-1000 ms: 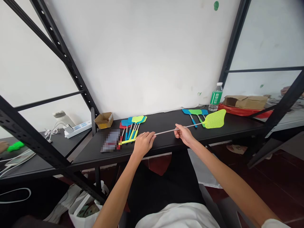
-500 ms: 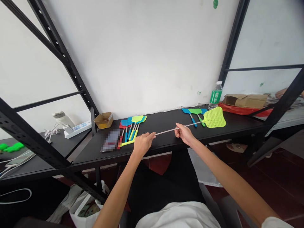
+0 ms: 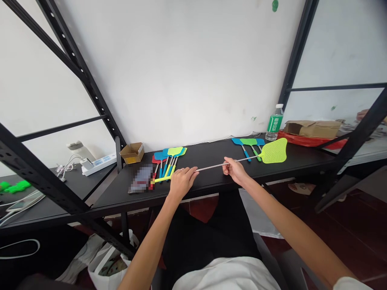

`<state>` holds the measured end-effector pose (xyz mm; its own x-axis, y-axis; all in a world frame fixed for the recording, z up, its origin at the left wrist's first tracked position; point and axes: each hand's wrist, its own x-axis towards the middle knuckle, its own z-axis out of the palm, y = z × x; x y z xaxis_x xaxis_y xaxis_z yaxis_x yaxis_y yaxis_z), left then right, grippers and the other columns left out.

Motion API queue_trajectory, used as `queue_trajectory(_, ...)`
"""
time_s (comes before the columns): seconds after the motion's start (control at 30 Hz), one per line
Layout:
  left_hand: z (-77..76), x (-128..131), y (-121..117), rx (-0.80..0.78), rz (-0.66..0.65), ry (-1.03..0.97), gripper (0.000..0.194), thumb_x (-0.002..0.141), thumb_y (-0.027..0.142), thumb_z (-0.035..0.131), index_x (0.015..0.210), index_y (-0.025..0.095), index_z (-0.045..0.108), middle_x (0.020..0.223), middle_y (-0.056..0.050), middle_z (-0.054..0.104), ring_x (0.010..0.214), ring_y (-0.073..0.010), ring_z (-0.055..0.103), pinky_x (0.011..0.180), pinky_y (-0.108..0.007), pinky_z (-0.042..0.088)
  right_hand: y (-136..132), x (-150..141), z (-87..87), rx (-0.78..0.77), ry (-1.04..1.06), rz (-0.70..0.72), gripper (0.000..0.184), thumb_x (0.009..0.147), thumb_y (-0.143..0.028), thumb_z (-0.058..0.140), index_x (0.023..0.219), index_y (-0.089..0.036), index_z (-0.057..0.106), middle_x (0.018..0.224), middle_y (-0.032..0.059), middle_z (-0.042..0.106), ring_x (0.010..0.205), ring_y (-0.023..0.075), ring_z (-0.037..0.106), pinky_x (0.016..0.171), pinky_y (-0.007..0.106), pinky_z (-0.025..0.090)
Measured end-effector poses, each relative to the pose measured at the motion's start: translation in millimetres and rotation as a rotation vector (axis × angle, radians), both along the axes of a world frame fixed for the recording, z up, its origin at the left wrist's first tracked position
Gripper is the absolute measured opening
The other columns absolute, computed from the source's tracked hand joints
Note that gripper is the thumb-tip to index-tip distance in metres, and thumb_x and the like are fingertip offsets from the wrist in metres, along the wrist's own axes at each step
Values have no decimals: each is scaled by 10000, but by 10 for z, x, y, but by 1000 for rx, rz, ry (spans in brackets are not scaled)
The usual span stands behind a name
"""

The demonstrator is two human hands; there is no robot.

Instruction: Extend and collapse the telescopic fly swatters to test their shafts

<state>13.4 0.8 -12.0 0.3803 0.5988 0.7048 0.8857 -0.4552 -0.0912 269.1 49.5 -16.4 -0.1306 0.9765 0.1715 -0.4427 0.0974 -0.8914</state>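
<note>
I hold a yellow-green fly swatter (image 3: 273, 150) stretched across the black table (image 3: 211, 179). My left hand (image 3: 181, 182) is closed round its yellow handle end. My right hand (image 3: 235, 170) pinches the thin metal rod further along. The mesh head hangs just above the table at the right. A bunch of several swatters (image 3: 168, 159) in blue, red and yellow lies left of my left hand. A few blue and green swatters (image 3: 248, 144) lie behind the held head.
A small open cardboard box (image 3: 132, 152) and a blurred flat object (image 3: 140, 179) sit at the table's left. A green-labelled water bottle (image 3: 275, 123), a cardboard box (image 3: 313, 129) and a red tray stand at the right. Black rack posts frame both sides. A power strip (image 3: 98, 163) lies on the left table.
The swatter's head rose slightly and then came back down to about where it was. Both hands keep their grip in nearly the same place.
</note>
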Motion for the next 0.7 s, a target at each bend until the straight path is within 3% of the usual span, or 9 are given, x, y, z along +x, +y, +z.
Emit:
queue_trajectory(0.13, 9, 12, 7, 46, 11, 48, 321, 1043, 320, 407, 1158, 197, 681, 856, -63, 689, 773, -196, 613, 734, -334, 375, 10, 0, -7, 24, -29, 19, 398, 759, -479, 746, 547, -177, 597, 531, 25, 585, 446, 108, 438, 459, 279, 330)
queue_trajectory(0.3, 1, 14, 12, -6, 40, 60, 321, 1046, 297, 386, 1119, 217, 688, 777, -42, 660, 693, -181, 598, 660, -323, 349, 8, 0, -18, 14, -28, 9, 387, 753, -480, 751, 566, -172, 609, 528, 21, 581, 448, 109, 448, 462, 274, 327)
queue_trajectory(0.7, -44, -13, -13, -60, 132, -9, 385, 1024, 502, 395, 1128, 336, 726, 658, -20, 639, 580, -154, 576, 520, -294, 177, 36, 1, -46, -22, 11, -11, 353, 746, -473, 768, 613, -183, 615, 523, 13, 587, 439, 118, 454, 455, 274, 337)
